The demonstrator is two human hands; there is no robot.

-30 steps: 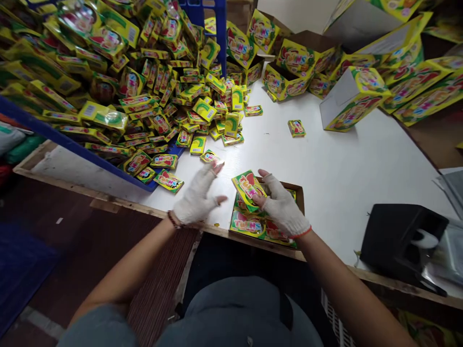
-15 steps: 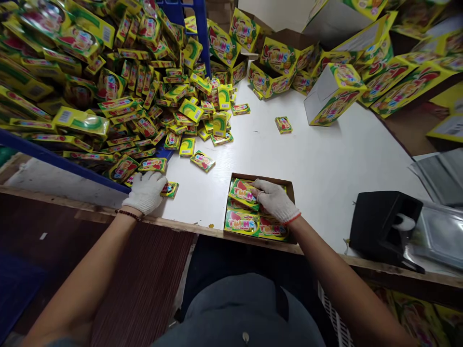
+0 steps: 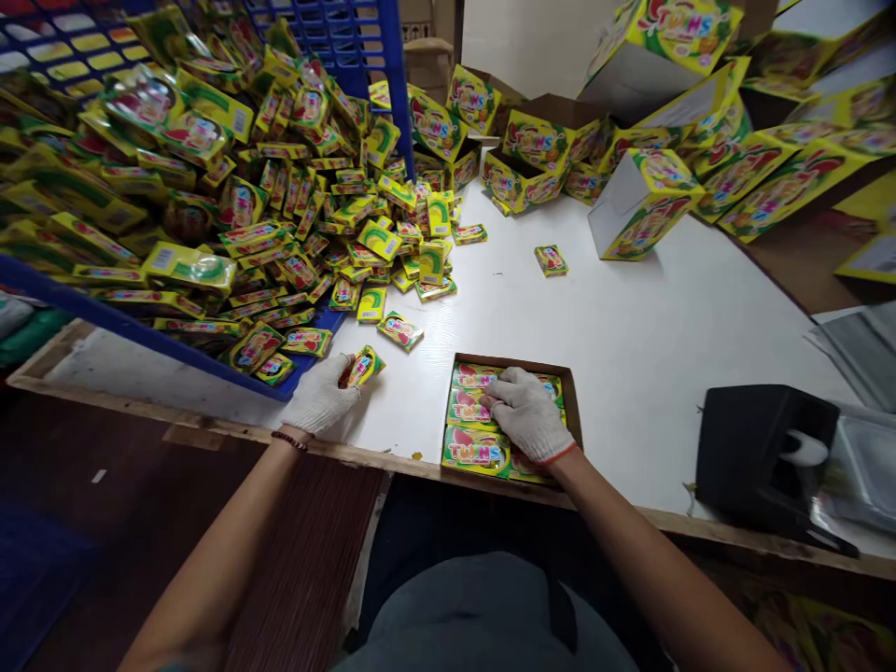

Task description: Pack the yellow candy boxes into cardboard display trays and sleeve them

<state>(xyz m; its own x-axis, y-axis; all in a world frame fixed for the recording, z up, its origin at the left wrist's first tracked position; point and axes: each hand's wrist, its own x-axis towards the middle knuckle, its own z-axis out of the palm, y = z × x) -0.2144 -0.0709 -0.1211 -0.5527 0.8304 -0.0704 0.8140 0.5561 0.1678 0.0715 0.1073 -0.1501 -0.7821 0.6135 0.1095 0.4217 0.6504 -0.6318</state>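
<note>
My left hand (image 3: 322,397), in a white knit glove, is closed on a small candy pack (image 3: 365,365) and lifts it by one end at the front corner of the blue crate (image 3: 266,383). The pack is tilted, yellow-green with a printed front. My right hand (image 3: 526,413), gloved too, lies with its fingers spread over the packs in an open cardboard box (image 3: 575,415). TWINS packs (image 3: 476,450) lie face up in rows inside it; the hand hides part of the right column.
Many loose packs (image 3: 294,196) spill from the crate onto the white table (image 3: 630,336). Printed cartons (image 3: 525,177) stand at the back and right. A single pack (image 3: 551,260) lies mid-table. A black tape dispenser (image 3: 756,457) sits at the right front.
My left hand has moved right, away from the crate, bringing the small pack with it. My right hand has flattened over the packs, and the upper left pack now sits down in the box.
</note>
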